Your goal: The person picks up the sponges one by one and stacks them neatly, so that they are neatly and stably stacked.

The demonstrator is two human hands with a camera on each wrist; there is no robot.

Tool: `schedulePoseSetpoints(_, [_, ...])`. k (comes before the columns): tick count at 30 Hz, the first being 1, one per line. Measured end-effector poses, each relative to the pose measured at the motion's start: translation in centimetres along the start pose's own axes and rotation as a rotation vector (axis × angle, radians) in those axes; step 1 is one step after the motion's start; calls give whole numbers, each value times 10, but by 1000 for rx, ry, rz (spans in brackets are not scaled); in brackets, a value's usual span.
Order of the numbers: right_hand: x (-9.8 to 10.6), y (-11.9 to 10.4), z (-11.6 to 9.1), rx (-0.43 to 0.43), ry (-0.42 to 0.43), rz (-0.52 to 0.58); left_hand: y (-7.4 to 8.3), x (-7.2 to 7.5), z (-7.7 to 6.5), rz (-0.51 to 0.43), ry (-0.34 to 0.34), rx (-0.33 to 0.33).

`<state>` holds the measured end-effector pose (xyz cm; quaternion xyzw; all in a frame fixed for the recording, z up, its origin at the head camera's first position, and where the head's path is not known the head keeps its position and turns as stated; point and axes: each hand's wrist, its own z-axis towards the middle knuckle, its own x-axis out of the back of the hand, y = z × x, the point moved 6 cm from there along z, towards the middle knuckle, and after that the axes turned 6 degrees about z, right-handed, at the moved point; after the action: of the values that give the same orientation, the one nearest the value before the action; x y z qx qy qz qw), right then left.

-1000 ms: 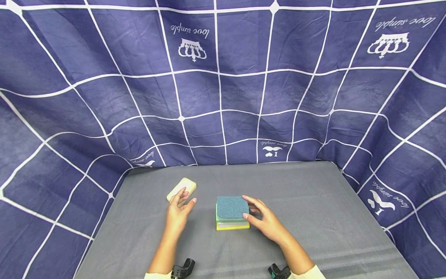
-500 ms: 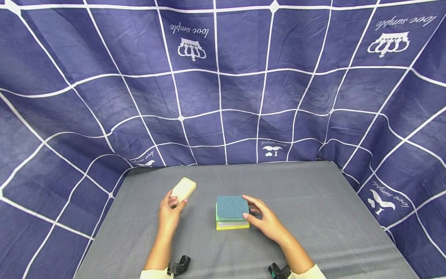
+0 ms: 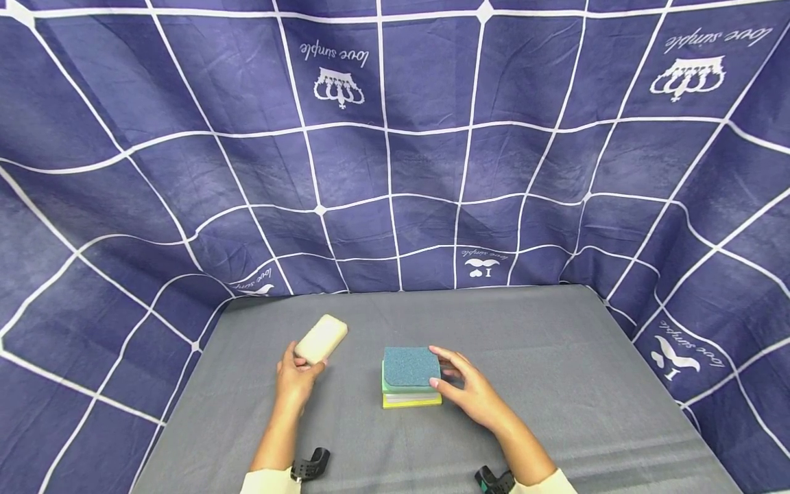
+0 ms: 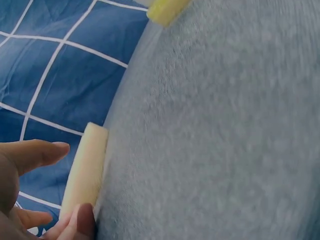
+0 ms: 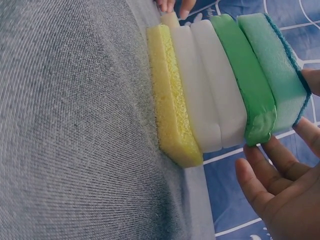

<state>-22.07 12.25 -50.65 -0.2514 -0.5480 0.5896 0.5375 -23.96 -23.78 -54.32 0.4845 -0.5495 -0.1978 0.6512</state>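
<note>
In the head view a cream sponge block lies at the left on the grey cloth. My left hand is at its near end, fingers and thumb apart. In the left wrist view one fingertip touches the cream block, while the finger nearest the camera's top stands off it. A stack of sponges stands in the middle: a yellow sponge at the bottom, white blocks, a green block, and a blue-topped sponge. My right hand touches the stack's right side with relaxed fingertips.
Grey cloth covers the table. A blue curtain with white grid lines hangs behind and at both sides. Black wrist straps are on both wrists.
My left hand has drawn back and to the left, from over the cream block to its near end. The right hand and the stack have stayed still.
</note>
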Motion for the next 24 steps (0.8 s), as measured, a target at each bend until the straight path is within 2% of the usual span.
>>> schedulePoseSetpoints(4, [-1,0,0,48,1,2,-4,1,5,25,-5,-13])
schedulePoseSetpoints(13, [0,1,1,6,-2,5,-10,0,11,62,-9,-1])
schedulePoseSetpoints(20, [-1,-1,-1,10,-2,11,-10,-1,16,228,32,-33])
schedulePoseSetpoints(24, [-1,-2,-1,11,-3,15,-10,-1,17,267,54,-53])
